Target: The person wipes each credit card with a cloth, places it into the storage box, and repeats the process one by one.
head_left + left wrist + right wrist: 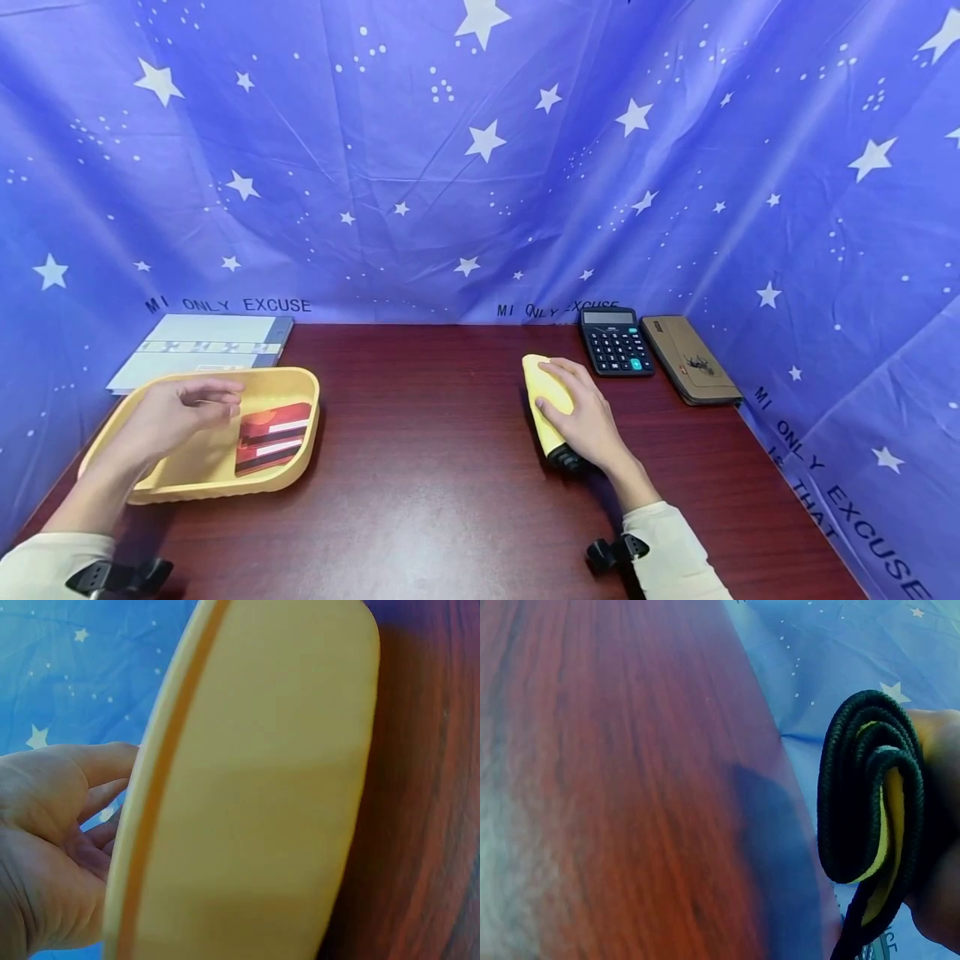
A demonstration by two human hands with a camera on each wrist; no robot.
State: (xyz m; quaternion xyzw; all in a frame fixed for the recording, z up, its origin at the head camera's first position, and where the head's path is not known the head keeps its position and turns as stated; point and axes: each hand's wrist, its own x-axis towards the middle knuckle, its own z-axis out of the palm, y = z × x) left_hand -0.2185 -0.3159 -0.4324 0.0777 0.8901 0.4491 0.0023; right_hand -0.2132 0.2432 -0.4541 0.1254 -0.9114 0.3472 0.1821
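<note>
A yellow plastic basket (300,392) stands at the left of the table, with flat red items (273,437) with white and dark stripes lying in its right part. Over its left part hovers my left hand (168,421), fingers loosely bent and nothing seen in them. In the left wrist view the basket's outer wall (255,780) covers the fingertips of that hand (56,847). My right hand (588,417) grips a folded yellow cloth (543,392) with black edging. Its rolled black edge (832,795) faces the right wrist camera, and a shadow lies on the table beside it.
At the back right are a black calculator (617,342) and, beside it, a brown case (690,358). A grey-white notebook-like item (217,329) lies behind the basket. A blue star-printed curtain (420,167) borders the dark red wood table (420,442).
</note>
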